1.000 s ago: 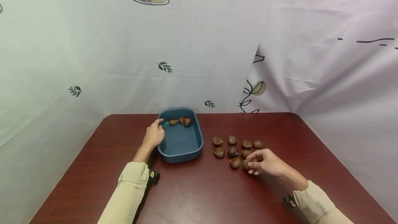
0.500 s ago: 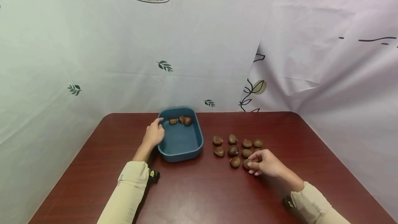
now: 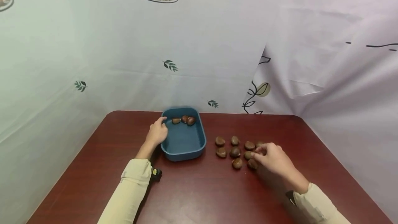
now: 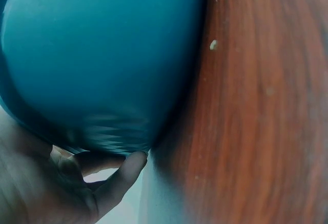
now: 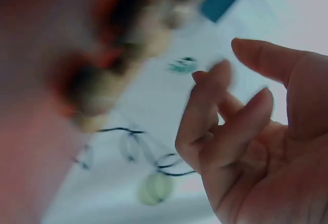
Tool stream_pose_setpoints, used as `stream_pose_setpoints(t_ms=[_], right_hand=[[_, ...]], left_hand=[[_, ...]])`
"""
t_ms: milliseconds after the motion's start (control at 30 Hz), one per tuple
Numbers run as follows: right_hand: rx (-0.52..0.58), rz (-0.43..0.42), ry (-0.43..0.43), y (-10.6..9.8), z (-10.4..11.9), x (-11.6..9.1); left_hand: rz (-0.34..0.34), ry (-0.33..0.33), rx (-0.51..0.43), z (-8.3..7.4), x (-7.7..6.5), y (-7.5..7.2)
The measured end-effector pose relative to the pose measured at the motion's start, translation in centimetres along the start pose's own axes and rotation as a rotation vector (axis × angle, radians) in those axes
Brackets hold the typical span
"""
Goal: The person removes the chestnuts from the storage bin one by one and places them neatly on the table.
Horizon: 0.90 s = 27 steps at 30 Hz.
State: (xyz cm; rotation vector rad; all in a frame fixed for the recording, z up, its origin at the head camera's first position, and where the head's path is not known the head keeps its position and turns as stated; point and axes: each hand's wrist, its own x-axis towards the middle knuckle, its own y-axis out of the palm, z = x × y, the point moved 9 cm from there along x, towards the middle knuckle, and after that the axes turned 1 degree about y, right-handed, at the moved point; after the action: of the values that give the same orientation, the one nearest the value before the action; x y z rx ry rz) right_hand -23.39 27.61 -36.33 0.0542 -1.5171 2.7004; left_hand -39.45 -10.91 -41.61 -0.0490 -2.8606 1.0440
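A blue rectangular tub (image 3: 183, 156) stands toward the back of the table with 3 chestnuts (image 3: 191, 121) at its far end. My left hand (image 3: 157, 133) holds the tub's left side, index finger over the rim; the thumb (image 4: 128, 170) lies against the outer wall in the left wrist view. To the tub's right, several brown chestnuts (image 3: 235, 152) lie in loose rows. Over their right end is my right hand (image 3: 275, 160), thumb and fingers apart with nothing between them. Just below its thumb sits the front right chestnut (image 3: 252, 164); the hand partly covers another chestnut (image 3: 259, 144) behind.
The dark red wooden table (image 3: 192, 196) reaches back to a white printed cloth (image 3: 199, 44) hanging behind and at both sides. In the right wrist view, the chestnuts (image 5: 97, 93) are blurred.
My right hand has let go of the front right chestnut and risen up and back from it, its fingers spreading. The left hand keeps its place on the tub. The head view has shifted slightly.
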Motion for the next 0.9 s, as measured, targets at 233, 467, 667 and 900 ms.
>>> stream_pose_setpoints(t_ms=[233, 467, 667, 900], right_hand=[[0.241, 0.087, -0.174, 1.3, 7.4, 2.5], [0.488, 0.239, -0.19, 7.4, 14.0, 7.0], [0.559, 0.338, -0.11, 11.1, 17.8, 10.4], [0.651, 0.357, 0.019, 13.6, 19.5, 13.7]], left_hand=[[-0.019, 0.01, 0.017, -0.5, 0.3, -0.4], [-0.01, 0.005, 0.009, -0.2, -0.1, 0.0], [-0.016, 0.001, 0.012, -0.2, -0.3, 0.2], [0.006, 0.005, 0.024, -0.2, -0.5, 0.2]])
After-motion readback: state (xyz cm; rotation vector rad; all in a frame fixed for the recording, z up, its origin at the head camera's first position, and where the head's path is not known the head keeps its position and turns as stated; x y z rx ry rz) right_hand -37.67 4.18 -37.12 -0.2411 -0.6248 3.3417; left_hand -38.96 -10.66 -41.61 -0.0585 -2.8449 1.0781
